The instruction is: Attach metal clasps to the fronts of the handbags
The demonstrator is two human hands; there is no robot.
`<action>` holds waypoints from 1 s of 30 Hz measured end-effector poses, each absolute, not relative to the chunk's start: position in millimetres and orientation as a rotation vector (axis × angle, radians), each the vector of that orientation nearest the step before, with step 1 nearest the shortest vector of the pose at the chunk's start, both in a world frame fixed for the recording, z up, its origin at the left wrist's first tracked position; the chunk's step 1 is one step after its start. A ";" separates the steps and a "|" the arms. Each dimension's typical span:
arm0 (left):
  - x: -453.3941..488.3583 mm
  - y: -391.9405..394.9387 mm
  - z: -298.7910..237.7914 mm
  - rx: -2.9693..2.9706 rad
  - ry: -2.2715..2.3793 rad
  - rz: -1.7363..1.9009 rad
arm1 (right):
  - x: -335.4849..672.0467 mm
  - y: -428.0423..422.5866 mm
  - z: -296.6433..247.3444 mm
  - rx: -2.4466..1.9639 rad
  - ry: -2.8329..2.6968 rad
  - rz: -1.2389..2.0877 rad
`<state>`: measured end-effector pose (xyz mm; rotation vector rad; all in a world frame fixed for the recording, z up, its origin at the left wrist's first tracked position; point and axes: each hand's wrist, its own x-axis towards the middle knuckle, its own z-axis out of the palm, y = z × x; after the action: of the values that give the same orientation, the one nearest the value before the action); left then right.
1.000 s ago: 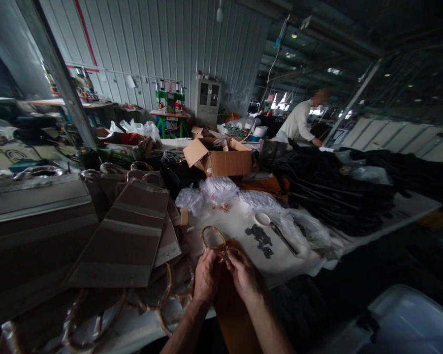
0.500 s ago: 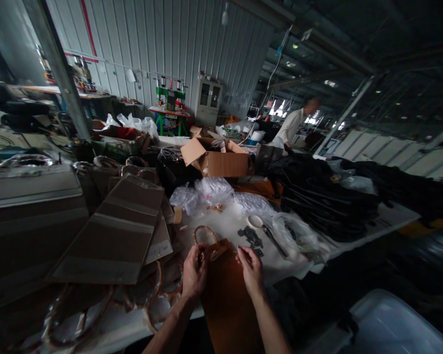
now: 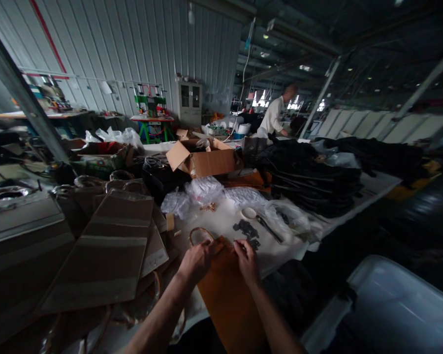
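A flat orange-brown bag (image 3: pixel 227 300) stretches from the table edge toward my body, with a curved handle (image 3: pixel 201 230) at its far end. My left hand (image 3: pixel 195 259) is closed at the bag's upper left corner, its fingertips on the edge near the handle. Across from it, my right hand (image 3: pixel 246 259) pinches a tiny dark thing, too small to name, just above the bag's right edge. Beyond the right hand lie several small black pieces (image 3: pixel 246 228). A roll of tape (image 3: pixel 248 213) and a dark-handled tool (image 3: pixel 268 229) rest farther back.
Stacked grey-brown bag panels (image 3: pixel 107 246) fill the left side. Clear plastic bags (image 3: pixel 205 191), small gold-coloured parts (image 3: pixel 208 207) and an open cardboard box (image 3: pixel 212 162) stand behind. Black material (image 3: pixel 313 184) is piled right; a translucent bin (image 3: pixel 402 305) sits low right. A person (image 3: pixel 275 115) works beyond.
My left hand has turned over and moved onto the bag's upper corner near the handle. My right hand keeps its pinch at the right edge. The whole view has shifted with my head.
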<state>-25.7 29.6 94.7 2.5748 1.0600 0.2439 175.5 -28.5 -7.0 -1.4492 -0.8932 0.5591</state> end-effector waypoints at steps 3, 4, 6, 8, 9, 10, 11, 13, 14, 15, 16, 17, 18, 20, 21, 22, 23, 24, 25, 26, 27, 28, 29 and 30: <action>-11.8 23.0 83.9 2.587 1.146 0.121 | 175.8 -29.2 -5.3 -1.448 -0.895 0.533; -7.7 20.8 79.4 2.599 1.179 0.098 | 175.9 -29.2 -4.9 -1.445 -0.887 0.540; -0.7 18.4 72.4 2.621 1.237 0.046 | 176.2 -29.2 -4.0 -1.438 -0.884 0.566; 4.8 19.2 69.0 2.638 1.267 0.007 | 176.5 -29.6 -2.8 -1.439 -0.920 0.568; 7.0 20.6 68.5 2.644 1.275 -0.001 | 176.5 -30.2 -2.0 -1.444 -0.952 0.557; 8.9 22.3 68.6 2.647 1.279 -0.001 | 176.3 -31.0 -1.2 -1.447 -0.990 0.545; 10.5 24.3 68.9 2.649 1.281 0.007 | 175.9 -32.0 -0.4 -1.444 -1.033 0.537; 12.7 28.5 70.0 2.650 1.278 0.045 | 174.3 -34.3 1.7 -1.421 -1.127 0.536; 13.2 30.6 70.5 2.646 1.274 0.072 | 173.1 -35.4 2.9 -1.410 -1.174 0.535; 13.3 32.8 71.0 2.638 1.270 0.101 | 171.7 -36.5 4.3 -1.401 -1.221 0.533; 13.0 35.0 71.3 2.623 1.262 0.129 | 170.1 -37.3 6.0 -1.393 -1.263 0.529; 12.3 37.3 71.5 2.603 1.250 0.155 | 168.3 -38.0 7.9 -1.384 -1.298 0.527; 11.4 39.8 71.3 2.580 1.230 0.183 | 166.3 -38.3 10.0 -1.369 -1.324 0.531; 9.1 44.9 68.7 2.535 1.163 0.239 | 162.5 -38.2 14.6 -1.320 -1.347 0.563; 7.9 47.3 65.9 2.519 1.122 0.263 | 160.8 -37.7 16.8 -1.298 -1.343 0.585; 6.7 49.4 61.7 2.503 1.073 0.304 | 159.4 -36.9 18.9 -1.284 -1.329 0.610; 5.4 51.2 56.3 2.480 1.013 0.370 | 158.3 -35.8 20.4 -1.278 -1.310 0.638; 4.2 52.4 49.9 2.446 0.942 0.453 | 157.5 -34.4 21.4 -1.281 -1.287 0.666; 3.0 53.0 42.8 2.400 0.863 0.540 | 157.0 -32.7 21.7 -1.293 -1.267 0.692; 1.9 53.0 35.7 2.348 0.789 0.623 | 156.7 -30.8 21.2 -1.310 -1.252 0.713; 1.1 52.4 29.2 2.302 0.727 0.685 | 156.6 -28.7 19.9 -1.326 -1.249 0.729; 0.6 51.3 23.7 2.271 0.687 0.722 | 156.8 -26.4 17.9 -1.340 -1.250 0.735; 0.5 49.9 19.8 2.255 0.670 0.736 | 157.3 -23.9 15.2 -1.349 -1.259 0.739; 0.8 48.3 17.5 2.260 0.684 0.740 | 158.1 -21.2 12.0 -1.353 -1.265 0.738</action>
<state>0.8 48.3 17.5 2.2596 0.6836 0.7404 158.1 -21.2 12.0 -1.3525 -1.2650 0.7382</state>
